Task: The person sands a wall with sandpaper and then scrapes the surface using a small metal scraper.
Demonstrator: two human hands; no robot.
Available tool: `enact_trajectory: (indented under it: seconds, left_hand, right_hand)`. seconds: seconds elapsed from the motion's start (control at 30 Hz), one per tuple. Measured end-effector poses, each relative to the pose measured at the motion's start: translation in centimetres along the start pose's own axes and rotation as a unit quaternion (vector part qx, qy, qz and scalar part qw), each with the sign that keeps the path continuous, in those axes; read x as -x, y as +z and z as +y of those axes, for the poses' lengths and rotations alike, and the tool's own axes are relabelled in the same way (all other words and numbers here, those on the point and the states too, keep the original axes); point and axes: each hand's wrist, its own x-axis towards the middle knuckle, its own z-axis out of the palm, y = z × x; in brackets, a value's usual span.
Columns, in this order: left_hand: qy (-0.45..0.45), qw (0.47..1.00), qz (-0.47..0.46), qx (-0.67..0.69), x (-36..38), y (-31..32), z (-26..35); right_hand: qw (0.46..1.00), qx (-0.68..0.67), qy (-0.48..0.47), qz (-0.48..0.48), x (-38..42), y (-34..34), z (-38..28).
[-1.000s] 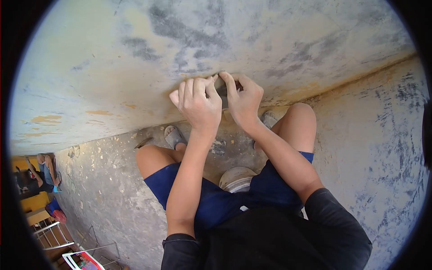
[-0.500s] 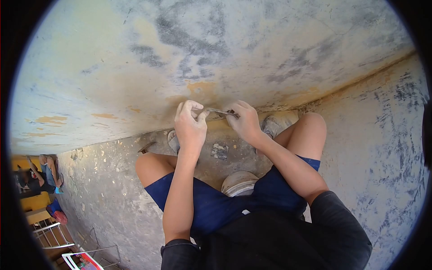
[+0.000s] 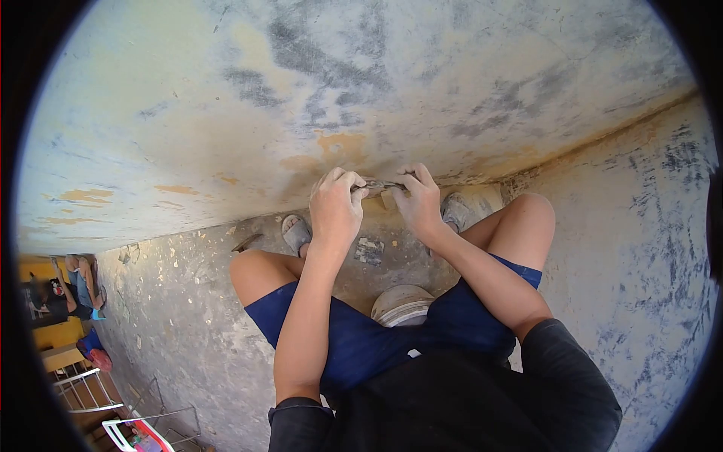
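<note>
Between my two hands is a thin, flat dark piece [image 3: 380,184], too small to identify, held close to the foot of the patchy wall [image 3: 226,113]. My left hand [image 3: 336,207], dusted white, pinches its left end. At its right end the fingers of my right hand [image 3: 419,202] are closed on it, also coated with pale dust. Just past my hands, an orange bare patch [image 3: 340,145] shows on the wall. On the floor between my feet lies a flat, whitish-grey piece [image 3: 369,251].
A round pale bucket [image 3: 401,305] stands between my thighs. Near my left knee lies a dark tool [image 3: 247,242]. My sandalled feet are by the wall. At far left are another person [image 3: 75,286], a red-blue bag [image 3: 95,351] and a white metal frame [image 3: 81,392].
My left hand has moved right and now grips the piece's left end. My right hand has shifted slightly right, and the piece lies more level between both hands.
</note>
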Motion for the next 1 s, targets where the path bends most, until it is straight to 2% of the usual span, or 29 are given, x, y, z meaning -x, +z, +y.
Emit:
enact_trajectory:
  seconds: [0.27,0.33,0.4,0.47,0.57,0.7,0.83,0.93,1.0]
  left_hand:
    - [-0.005,0.999,0.026,-0.035,0.1,0.7,-1.3]
    - [-0.02,0.999,0.023,-0.03,0.2,0.9,-1.4]
    - [-0.036,0.999,0.02,-0.026,0.2,0.8,-1.4]
    - [0.035,0.997,0.061,-0.041,0.2,0.6,-1.0]
    - [0.067,0.997,0.044,-0.018,0.1,0.8,0.2]
    - [0.071,0.997,0.02,-0.032,0.3,2.4,-0.6]
    - [0.02,0.998,0.015,-0.054,-0.2,3.0,-1.2]
    - [-0.008,0.999,0.03,-0.017,-0.7,4.0,-1.7]
    - [-0.019,0.999,0.046,0.017,-0.9,4.7,-1.9]
  right_hand:
    - [0.995,-0.018,-0.095,0.029,-0.1,0.2,0.8]
    - [0.984,0.028,-0.176,0.022,-0.4,-0.6,0.3]
    - [0.984,0.025,-0.173,0.019,-0.1,-0.5,0.5]
    - [0.985,0.021,-0.169,0.016,0.1,-0.1,0.7]
    - [0.991,-0.024,-0.131,0.006,0.1,0.5,0.7]
    - [0.999,-0.034,-0.027,0.004,-0.2,1.2,0.6]
    - [0.994,-0.043,0.088,-0.048,-1.1,1.1,0.2]
    - [0.989,-0.086,0.117,-0.015,-1.8,2.0,0.3]
    - [0.992,-0.047,0.116,-0.008,-2.1,2.0,0.4]
